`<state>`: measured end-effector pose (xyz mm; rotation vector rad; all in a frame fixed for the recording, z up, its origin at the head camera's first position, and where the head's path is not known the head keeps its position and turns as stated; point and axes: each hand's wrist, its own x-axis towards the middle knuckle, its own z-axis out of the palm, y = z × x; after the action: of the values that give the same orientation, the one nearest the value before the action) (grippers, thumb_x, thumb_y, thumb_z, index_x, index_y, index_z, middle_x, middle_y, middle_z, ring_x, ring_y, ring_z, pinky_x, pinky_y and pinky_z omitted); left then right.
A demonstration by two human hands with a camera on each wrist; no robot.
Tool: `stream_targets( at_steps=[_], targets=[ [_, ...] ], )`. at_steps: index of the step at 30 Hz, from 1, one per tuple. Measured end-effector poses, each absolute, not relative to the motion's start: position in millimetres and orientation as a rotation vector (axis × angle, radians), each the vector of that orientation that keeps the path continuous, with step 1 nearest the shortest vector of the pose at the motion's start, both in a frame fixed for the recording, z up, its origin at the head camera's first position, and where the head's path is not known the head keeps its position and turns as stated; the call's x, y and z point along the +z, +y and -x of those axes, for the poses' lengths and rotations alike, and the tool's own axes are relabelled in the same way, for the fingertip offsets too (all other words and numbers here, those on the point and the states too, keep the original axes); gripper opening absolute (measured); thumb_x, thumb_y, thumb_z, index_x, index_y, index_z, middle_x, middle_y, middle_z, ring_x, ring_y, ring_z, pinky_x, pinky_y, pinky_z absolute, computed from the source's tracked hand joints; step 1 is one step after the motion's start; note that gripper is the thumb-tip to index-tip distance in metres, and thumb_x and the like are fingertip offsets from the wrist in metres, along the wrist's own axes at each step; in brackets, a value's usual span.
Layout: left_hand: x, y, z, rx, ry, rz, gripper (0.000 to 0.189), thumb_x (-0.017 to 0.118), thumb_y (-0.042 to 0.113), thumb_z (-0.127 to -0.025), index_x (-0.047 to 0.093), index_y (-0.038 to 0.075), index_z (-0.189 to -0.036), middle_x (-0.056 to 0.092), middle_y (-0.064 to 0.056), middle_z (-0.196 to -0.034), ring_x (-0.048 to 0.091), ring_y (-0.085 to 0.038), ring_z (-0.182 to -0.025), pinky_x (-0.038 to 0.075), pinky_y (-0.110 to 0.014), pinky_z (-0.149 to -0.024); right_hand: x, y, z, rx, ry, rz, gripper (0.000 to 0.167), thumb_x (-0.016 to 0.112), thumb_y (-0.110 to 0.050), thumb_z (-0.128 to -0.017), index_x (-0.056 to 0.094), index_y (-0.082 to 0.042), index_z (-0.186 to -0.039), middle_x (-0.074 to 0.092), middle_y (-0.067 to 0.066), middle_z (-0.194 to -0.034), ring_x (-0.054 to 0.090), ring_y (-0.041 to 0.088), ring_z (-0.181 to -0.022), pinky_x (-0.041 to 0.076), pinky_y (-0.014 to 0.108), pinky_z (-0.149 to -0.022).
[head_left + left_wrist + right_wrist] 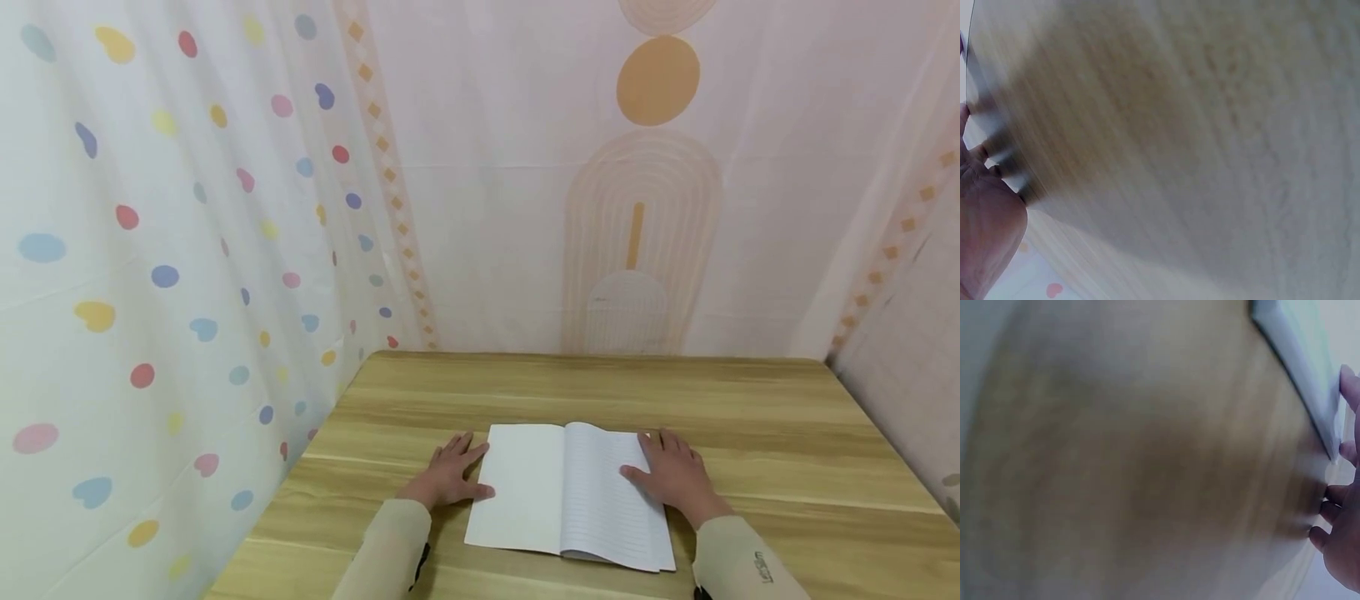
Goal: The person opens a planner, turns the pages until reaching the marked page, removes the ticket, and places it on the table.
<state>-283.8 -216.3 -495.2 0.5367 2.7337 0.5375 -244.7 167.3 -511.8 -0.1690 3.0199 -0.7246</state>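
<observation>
An open notebook (525, 487) lies on the wooden table, its left page blank and its right page (603, 508) ruled with lines. The right page bulges slightly near the spine. My left hand (450, 477) rests at the notebook's left edge with fingers spread, thumb and index tip touching the page's margin. On the other side, my right hand (675, 477) lies over the right edge, its thumb on the ruled page and its outer fingers on the wood. In the right wrist view the notebook's thick page edge (1297, 362) shows beside the fingers. The left wrist view shows the left palm (991, 231) at its border.
The wood-grain table (600, 387) extends around the notebook on all sides. A white curtain with coloured dots (187, 250) hangs along the left, and a patterned curtain (487, 208) hangs behind the table's far edge.
</observation>
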Motion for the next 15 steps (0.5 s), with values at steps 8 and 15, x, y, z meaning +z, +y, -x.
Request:
stream_targets(
  at_steps=[8,15],
  targets=[
    [-499.3,-216.1,283.9,0.561,2.722,-0.541,0.086,0.072,0.051,-0.087,0.036,0.013,-0.155,0.013,-0.022,-0.163,0.007,-0.041,-0.149,0.007,-0.060,-0.117,-510.7,167.2,245.8,-0.703,2.999,0.153,0.079,0.058,-0.056,-0.094,0.045,0.002,-0.147,0.026,0.042,-0.148,0.023,0.060,-0.135,0.022,0.073,-0.104],
    [-499.2,-217.0,285.3,0.569,2.730,-0.536,0.086,0.073,0.050,-0.087,0.037,0.013,-0.155,0.013,-0.021,-0.163,0.007,-0.040,-0.150,0.006,-0.059,-0.117,-517.2,165.6,247.7,-0.661,3.040,0.163,0.090,0.058,-0.067,-0.088,0.045,0.000,-0.147,0.028,0.040,-0.148,0.024,0.059,-0.135,0.024,0.073,-0.103]
  ],
)
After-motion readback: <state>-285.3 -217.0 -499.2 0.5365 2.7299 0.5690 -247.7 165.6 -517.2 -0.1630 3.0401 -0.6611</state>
